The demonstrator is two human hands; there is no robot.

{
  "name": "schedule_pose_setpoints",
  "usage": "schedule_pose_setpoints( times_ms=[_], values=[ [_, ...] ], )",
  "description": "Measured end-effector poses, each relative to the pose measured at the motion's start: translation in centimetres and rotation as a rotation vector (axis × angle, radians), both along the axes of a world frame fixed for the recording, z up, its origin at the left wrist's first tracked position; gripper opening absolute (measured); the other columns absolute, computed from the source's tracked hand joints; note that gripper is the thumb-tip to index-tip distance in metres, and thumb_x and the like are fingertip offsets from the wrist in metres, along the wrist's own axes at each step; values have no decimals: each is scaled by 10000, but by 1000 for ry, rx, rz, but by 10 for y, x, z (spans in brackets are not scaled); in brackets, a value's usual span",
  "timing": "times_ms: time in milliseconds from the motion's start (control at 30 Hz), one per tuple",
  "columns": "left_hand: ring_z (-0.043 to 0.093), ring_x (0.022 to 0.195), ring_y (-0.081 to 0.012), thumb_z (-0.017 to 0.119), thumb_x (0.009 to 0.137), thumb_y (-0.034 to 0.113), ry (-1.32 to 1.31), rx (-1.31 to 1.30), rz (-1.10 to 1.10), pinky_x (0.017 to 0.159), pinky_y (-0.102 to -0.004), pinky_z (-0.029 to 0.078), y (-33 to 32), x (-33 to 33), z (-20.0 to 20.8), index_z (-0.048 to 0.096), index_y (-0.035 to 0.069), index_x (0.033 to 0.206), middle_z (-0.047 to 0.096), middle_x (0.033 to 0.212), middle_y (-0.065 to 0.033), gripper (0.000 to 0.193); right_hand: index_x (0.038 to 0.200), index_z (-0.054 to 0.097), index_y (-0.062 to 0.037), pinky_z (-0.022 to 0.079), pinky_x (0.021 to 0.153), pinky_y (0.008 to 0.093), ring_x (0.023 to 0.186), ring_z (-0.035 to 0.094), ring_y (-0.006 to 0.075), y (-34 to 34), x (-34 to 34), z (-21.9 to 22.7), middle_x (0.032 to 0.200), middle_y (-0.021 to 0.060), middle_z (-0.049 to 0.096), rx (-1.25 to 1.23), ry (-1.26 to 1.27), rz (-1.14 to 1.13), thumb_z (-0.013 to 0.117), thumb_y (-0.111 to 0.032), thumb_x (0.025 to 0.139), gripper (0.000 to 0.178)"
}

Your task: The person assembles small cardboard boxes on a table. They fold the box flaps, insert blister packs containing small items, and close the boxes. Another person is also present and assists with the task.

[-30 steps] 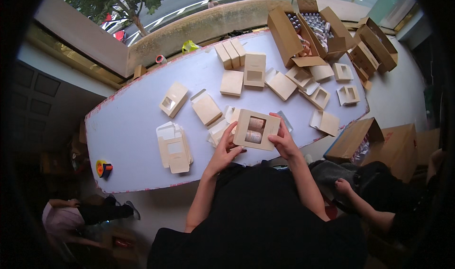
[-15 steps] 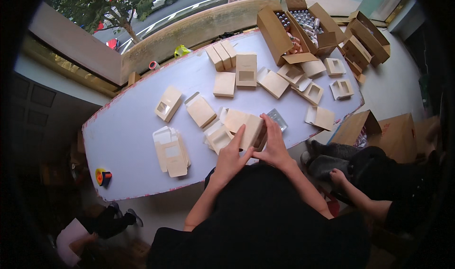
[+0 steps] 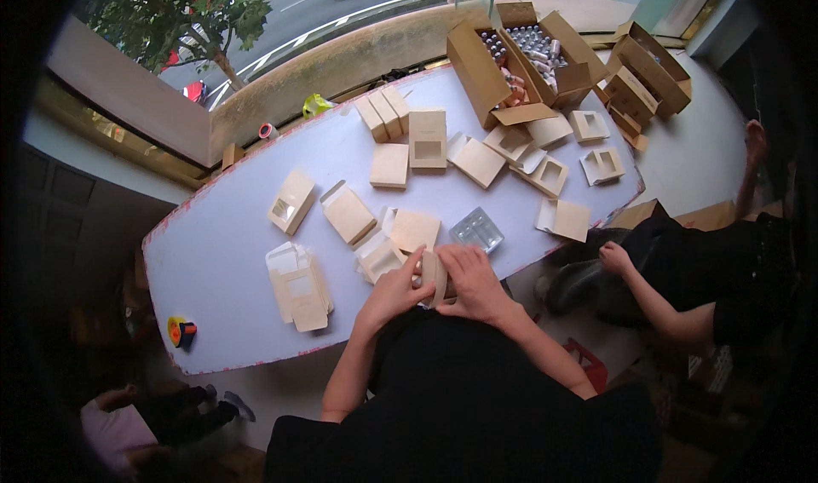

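Observation:
Close to my body, at the table's near edge, a small beige cardboard box [image 3: 434,272] is held on edge between both hands. My left hand [image 3: 394,294] grips its left side, thumb and fingers closed on it. From the other side my right hand [image 3: 474,289] wraps over it, partly covering it. Just beyond the fingers lie a beige box [image 3: 414,230] and a box with a window cut-out [image 3: 381,261]. A clear plastic insert tray [image 3: 477,230] rests on the table past my right hand. An open-flapped box [image 3: 348,214] is farther left.
More beige boxes [image 3: 426,139] stand or lie across the white table [image 3: 221,253]. Flattened-looking cartons [image 3: 300,289] and a tape roll [image 3: 179,333] are at left. Large cartons with small bottles [image 3: 532,48] stand far right. Another person's hand [image 3: 615,258] is at right.
The box in my hands has turned onto its narrow edge and come nearer to my body. The plastic tray, earlier partly hidden behind my right hand, now shows fully.

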State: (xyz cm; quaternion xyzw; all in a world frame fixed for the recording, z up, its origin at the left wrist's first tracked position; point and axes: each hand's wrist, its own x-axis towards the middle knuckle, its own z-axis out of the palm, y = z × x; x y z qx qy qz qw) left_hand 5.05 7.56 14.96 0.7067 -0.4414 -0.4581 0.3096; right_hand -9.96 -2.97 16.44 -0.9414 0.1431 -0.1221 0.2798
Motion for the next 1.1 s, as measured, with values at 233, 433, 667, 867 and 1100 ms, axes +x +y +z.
schedule_pose_setpoints(
  times_ms=[233,433,667,867,1100],
  values=[
    [579,884,-281,488,810,166,51,-14,-66,748,-326,448,5,-2,-19,243,-7,1298,565,1005,-204,573,1300,214,-21,239,940,431,1116,347,269,1,-16,-14,1181,125,357,-15,95,34,747,-330,517,996],
    [512,951,-188,441,859,147,572,86,132,827,-284,410,-5,-6,-38,201,85,1345,499,1083,-128,546,1286,233,-11,269,931,413,1116,366,303,-29,-30,-33,1196,155,371,100,11,43,759,-264,470,1003],
    [489,1012,-178,430,866,104,309,-230,272,844,-288,403,-39,-35,-34,234,52,1309,464,1147,-132,487,1303,225,-53,249,942,432,1139,349,299,-67,-44,-25,1214,146,357,124,-96,7,758,-261,478,1004],
    [474,1017,-166,421,855,64,699,-329,453,850,-278,391,-70,-53,-73,238,26,1296,450,1155,-121,479,1280,261,-25,277,928,412,1096,374,311,-117,-66,-22,1195,147,374,52,73,61,763,-265,428,1017],
    [432,1081,-176,449,872,186,861,-295,767,850,-293,380,-115,-92,-102,271,88,1295,431,1182,-113,469,1195,426,-50,325,776,397,974,428,244,-145,-46,18,1067,94,459,-539,446,182,681,-242,550,720]
  ],
)
